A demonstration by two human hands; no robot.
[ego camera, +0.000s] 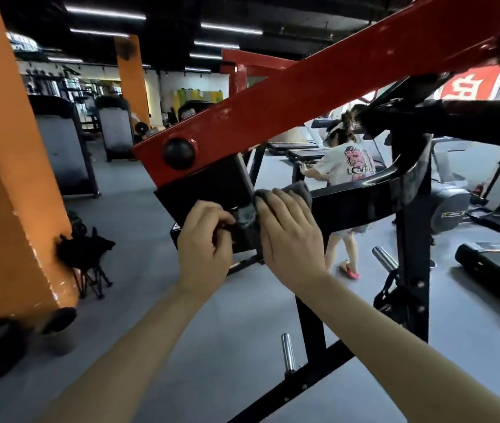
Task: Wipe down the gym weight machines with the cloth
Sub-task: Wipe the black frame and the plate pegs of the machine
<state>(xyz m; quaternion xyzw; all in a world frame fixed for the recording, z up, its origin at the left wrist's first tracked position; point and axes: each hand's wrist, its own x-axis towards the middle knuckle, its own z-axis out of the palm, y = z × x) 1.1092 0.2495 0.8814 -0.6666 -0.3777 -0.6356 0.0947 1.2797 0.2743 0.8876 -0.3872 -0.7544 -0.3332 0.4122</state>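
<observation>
Contact was two-handed: the left hand (204,239), fingers curled, seemed to pinch the loose end of the grey cloth (299,190); at its three o'clock the right hand (288,230) pressed the cloth, fingers straight, onto the black frame (349,206). Beyond, toward twelve o'clock, the red lever arm (303,96) loomed; were it to pivot, it could nip fingers or snag cloth.

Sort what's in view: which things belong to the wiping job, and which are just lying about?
In the job: cloth; right hand pressing it flat; left hand curled beside it; weight machine, red and black.

Just about: folding stool; orange pillar; treadmill; person in a white T-shirt.
</observation>
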